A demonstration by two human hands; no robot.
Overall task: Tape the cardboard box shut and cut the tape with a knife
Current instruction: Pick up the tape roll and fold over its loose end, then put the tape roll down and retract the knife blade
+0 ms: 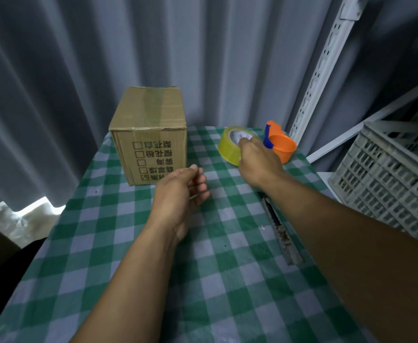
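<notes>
A brown cardboard box stands at the back left of the table, flaps closed, with a strip of clear tape along its top. Printed characters and checkboxes face me. To its right a yellowish roll of packing tape is tilted up off the cloth, gripped by my right hand with a finger in its core. My left hand hovers over the cloth just in front of the box, fingers loosely curled and apart, holding nothing. An orange and blue tape dispenser sits behind my right hand. No knife shows.
A green and white checked cloth covers the table. A worn metal strip runs along its right edge. A grey plastic crate sits on a white slotted shelf frame at right. Grey curtains hang behind.
</notes>
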